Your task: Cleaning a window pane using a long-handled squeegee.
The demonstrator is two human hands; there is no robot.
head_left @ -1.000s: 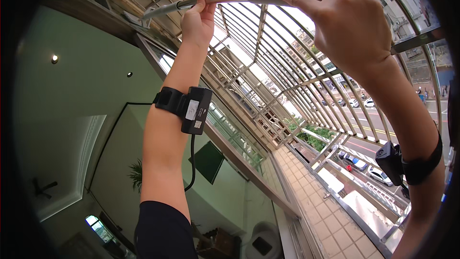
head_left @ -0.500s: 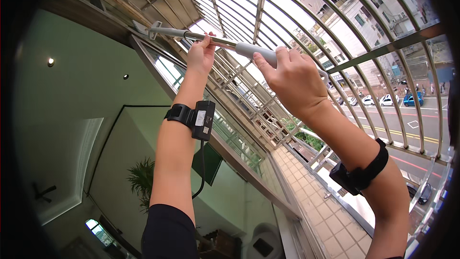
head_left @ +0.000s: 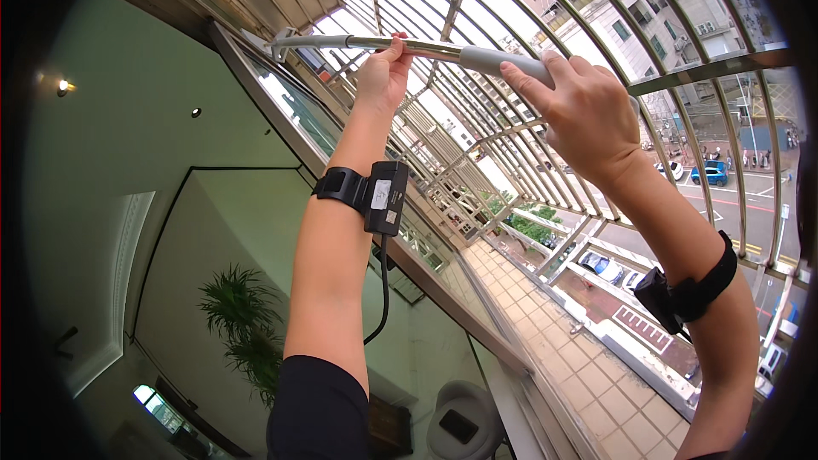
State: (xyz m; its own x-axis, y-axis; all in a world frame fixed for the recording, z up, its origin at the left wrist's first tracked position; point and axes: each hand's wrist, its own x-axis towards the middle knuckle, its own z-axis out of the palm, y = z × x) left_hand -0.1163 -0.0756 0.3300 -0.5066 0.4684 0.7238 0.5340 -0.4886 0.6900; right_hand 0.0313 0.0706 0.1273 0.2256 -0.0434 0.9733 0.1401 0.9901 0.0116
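Observation:
A long window squeegee [head_left: 319, 42] with a grey grip and a shiny metal pole stretches across the upper part of the view. Its head is at the far left end, against the upper part of the glass window [head_left: 294, 106]; the angle hides whether the blade touches the glass. My left hand [head_left: 383, 78] pinches the metal pole around its middle. Farther right, my right hand [head_left: 592, 115] wraps over the thick grey grip at the near end, thumb side toward the left. Both arms are raised.
Curved metal window bars [head_left: 690, 75] close in the right side and overhead. A tiled ledge [head_left: 545, 332] runs between them and the window frame [head_left: 426, 294]. Indoors stand a leafy plant [head_left: 241, 311] and a grey chair [head_left: 464, 426]. Below lies a street with parked cars.
My view has shifted. Both hands appear farther right, and the squeegee pole lies more level. Both hands keep hold of it.

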